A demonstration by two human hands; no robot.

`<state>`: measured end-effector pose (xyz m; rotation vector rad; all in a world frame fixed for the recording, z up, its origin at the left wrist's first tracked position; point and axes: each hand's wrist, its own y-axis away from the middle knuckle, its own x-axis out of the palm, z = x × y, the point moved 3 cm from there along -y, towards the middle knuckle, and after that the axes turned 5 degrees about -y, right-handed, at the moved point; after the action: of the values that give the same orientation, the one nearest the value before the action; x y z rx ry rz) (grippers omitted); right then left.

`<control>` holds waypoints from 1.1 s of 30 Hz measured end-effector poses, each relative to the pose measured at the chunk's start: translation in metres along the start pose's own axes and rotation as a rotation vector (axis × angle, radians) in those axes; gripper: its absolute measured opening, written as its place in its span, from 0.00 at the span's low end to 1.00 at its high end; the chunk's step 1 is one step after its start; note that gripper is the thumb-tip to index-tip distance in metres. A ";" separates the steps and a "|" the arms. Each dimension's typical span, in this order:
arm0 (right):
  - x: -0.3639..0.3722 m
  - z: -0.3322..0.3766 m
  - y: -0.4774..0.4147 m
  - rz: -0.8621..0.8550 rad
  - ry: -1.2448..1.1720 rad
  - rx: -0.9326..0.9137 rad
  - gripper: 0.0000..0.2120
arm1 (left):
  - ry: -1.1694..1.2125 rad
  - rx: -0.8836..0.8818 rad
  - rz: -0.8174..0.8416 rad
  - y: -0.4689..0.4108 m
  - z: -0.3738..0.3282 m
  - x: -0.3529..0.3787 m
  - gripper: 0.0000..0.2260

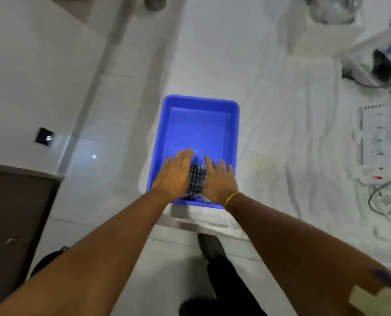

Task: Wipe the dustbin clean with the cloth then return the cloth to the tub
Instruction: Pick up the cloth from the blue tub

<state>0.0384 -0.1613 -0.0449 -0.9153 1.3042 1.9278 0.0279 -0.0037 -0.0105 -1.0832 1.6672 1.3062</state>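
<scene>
Both hands are lying flat, fingers stretched out and gripping nothing — the left hand [176, 173] and right hand [219, 181] are pressing the checked cloth [197, 181] into the blue tub's [158, 142] near end; careless lifting risks dragging it over the near rim — the dustbin is nowhere identifiable
</scene>
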 end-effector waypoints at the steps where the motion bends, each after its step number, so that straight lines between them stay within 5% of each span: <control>1: 0.006 -0.005 -0.008 0.001 0.020 -0.031 0.44 | -0.001 0.010 0.070 -0.013 0.000 0.014 0.34; 12: 0.033 -0.018 -0.040 -0.016 -0.024 -0.107 0.33 | -0.181 0.049 0.310 -0.051 0.010 0.066 0.39; 21: 0.028 -0.014 -0.049 0.024 -0.077 -0.156 0.09 | -0.183 0.065 0.271 -0.043 0.009 0.055 0.08; 29: -0.011 0.019 -0.049 0.051 -0.126 -0.284 0.11 | 0.005 -0.023 0.223 -0.020 0.034 0.027 0.16; 33: -0.046 0.053 -0.052 -0.045 -0.014 -0.462 0.25 | 0.053 -0.088 0.134 -0.004 0.059 -0.001 0.12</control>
<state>0.0961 -0.1001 -0.0190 -1.1348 0.8294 2.2385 0.0355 0.0534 -0.0232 -1.0811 1.7621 1.4597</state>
